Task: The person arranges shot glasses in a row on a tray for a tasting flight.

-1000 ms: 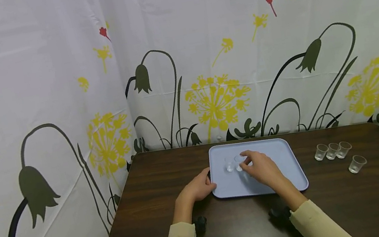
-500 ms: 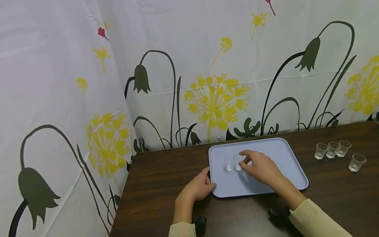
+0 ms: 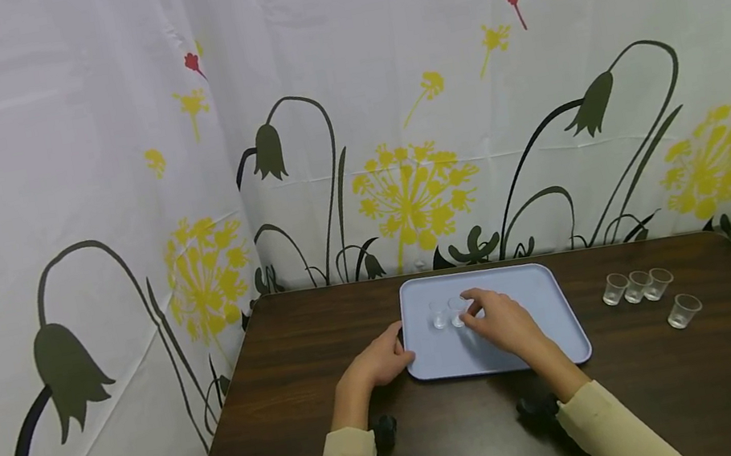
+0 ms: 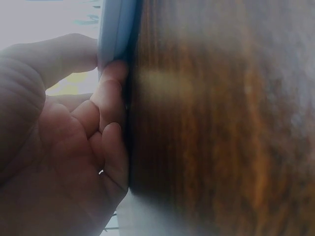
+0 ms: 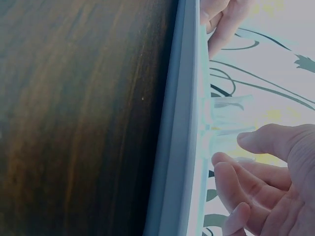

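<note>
On the tray [image 3: 533,286], the right hand [image 3: 502,320] pinches a cup [image 3: 456,314] — the left hand [image 3: 376,360] grips the tray's left edge, presumably for steadiness.

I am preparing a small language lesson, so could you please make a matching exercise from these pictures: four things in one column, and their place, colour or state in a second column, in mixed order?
1. Left hand
2. Right hand
3. Tray
4. Table

A. Pale blue
B. At a cup on the tray
C. Dark brown
D. Holding the tray's left edge

Pairs: 1-D, 2-B, 3-A, 4-C
</note>
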Action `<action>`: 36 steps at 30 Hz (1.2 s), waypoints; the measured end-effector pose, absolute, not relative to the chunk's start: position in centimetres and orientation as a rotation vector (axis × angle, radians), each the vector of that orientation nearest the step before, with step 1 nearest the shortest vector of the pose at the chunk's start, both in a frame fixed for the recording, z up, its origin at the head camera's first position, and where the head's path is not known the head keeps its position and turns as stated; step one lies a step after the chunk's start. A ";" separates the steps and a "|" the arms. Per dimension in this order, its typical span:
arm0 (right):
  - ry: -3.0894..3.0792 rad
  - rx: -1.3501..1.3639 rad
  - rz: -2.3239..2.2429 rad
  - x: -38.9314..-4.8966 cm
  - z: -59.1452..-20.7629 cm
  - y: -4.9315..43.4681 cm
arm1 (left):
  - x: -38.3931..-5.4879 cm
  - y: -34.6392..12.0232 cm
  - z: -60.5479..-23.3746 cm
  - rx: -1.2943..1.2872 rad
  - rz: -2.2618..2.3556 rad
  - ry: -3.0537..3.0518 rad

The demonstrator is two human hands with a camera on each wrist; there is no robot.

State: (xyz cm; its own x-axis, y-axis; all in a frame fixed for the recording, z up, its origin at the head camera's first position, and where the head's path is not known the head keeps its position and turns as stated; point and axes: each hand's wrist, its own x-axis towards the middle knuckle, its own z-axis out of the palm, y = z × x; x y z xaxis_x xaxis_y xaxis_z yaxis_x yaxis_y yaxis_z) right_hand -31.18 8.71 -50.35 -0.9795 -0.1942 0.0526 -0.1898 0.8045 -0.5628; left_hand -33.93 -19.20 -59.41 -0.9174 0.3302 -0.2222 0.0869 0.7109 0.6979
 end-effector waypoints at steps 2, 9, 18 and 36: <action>2.977 -0.311 -0.918 -31.2 -50.4 8.8 | -34.0 -19.2 -59.4 0.325 1.034 2.581; 2.988 -0.319 -0.930 -30.9 -50.0 9.4 | -34.0 -19.2 -59.1 0.341 1.058 2.583; 2.997 -0.264 -0.950 -29.9 -50.2 11.1 | -34.2 -19.1 -59.5 0.333 1.043 2.586; 3.074 -0.163 -0.910 -28.6 -49.6 16.9 | -32.6 -18.8 -57.5 0.402 1.045 2.598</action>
